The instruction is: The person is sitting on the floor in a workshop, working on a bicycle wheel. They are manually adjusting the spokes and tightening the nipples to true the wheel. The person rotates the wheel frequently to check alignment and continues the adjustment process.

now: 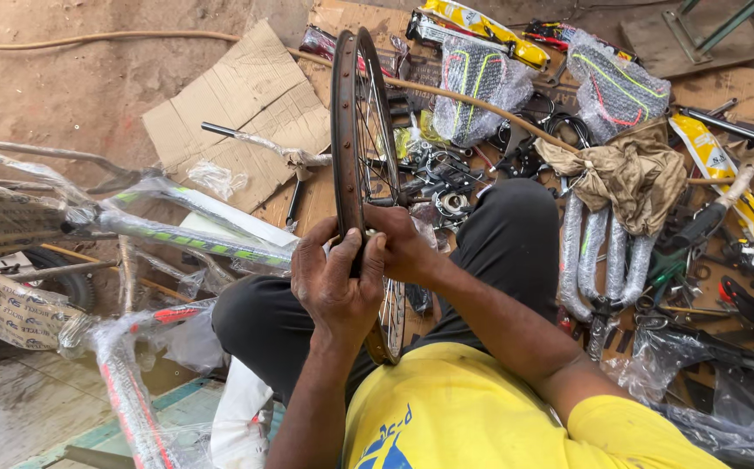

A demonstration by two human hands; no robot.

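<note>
A brown spoked bicycle wheel rim [348,130] stands upright on its edge between my knees. My left hand [335,280] wraps around the near part of the rim, thumb and fingers pressed on its outer face. Just to the right, my right hand [404,245] grips the same rim from the spoke side. Both hands touch each other at the rim. My black trousers [516,243] and yellow shirt [472,408] fill the lower middle.
A plastic-wrapped bicycle frame [194,230] lies at left, beside cardboard sheets [242,108]. Wrapped saddles [479,87], mudguards [602,260], tools and small parts crowd the ground ahead and right. A hose [481,106] runs across behind the rim.
</note>
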